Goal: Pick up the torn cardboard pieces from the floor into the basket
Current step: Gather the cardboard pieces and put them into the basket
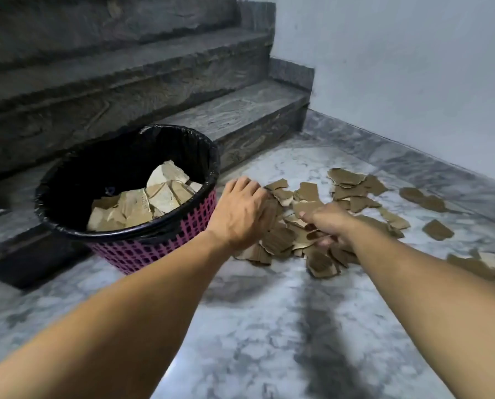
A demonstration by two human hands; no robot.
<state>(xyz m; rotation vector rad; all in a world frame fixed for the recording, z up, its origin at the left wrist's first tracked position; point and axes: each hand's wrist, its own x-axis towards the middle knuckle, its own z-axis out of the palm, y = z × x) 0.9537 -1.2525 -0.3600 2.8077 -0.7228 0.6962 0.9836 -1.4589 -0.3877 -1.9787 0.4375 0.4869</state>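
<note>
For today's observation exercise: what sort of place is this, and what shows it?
Probably the foot of an indoor staircase in a home or building: dark stone steps rise behind, the floor is grey-white marble, and a plain painted wall meets it.

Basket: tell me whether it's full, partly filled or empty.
Partly filled. The basket stands upright with torn cardboard pieces lying well below its black-lined rim; how deep they go cannot be told.

Both forearms are bare right up to the frame edge, no sleeves showing. The left hand [240, 214] and right hand [331, 226] wear no gloves, rings or watch.
</note>
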